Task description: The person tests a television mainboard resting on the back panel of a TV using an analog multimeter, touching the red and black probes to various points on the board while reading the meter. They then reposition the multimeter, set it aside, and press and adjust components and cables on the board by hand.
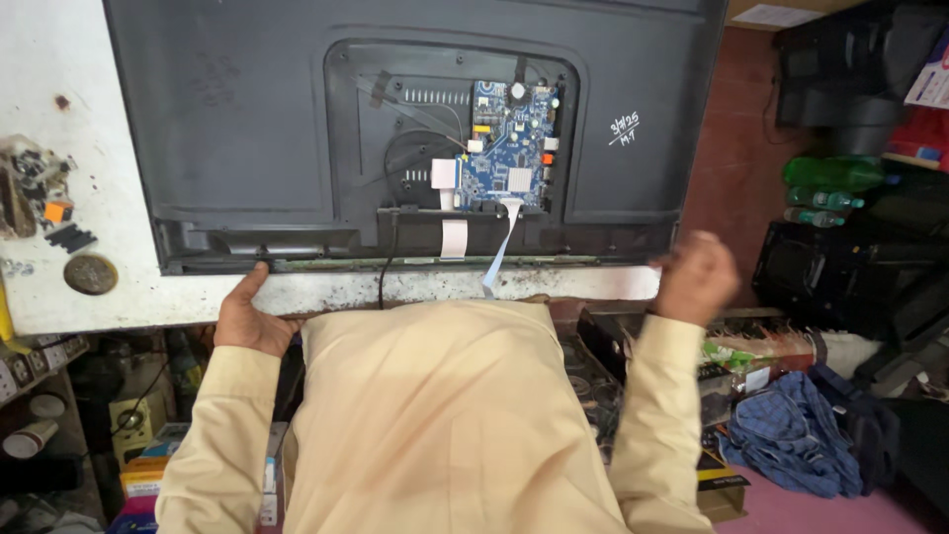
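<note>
A flat television (247,129) lies face down on a white workbench (59,178), its rear cover cut away over a blue circuit board (509,148). White flat ribbon cables (499,252) hang from the board over the set's near edge. My left hand (249,316) rests at the bench's front edge, thumb touching the television's lower left edge. My right hand (697,277) hovers blurred just off the set's lower right corner, fingers curled, and whether it holds anything cannot be made out. My beige shirt fills the foreground.
Small electronic parts and a round metal disc (90,274) lie at the bench's left. To the right stand green bottles (835,178), black equipment cases (850,267) and a blue checked cloth (791,430) on the floor. Boxes and clutter sit under the bench at left.
</note>
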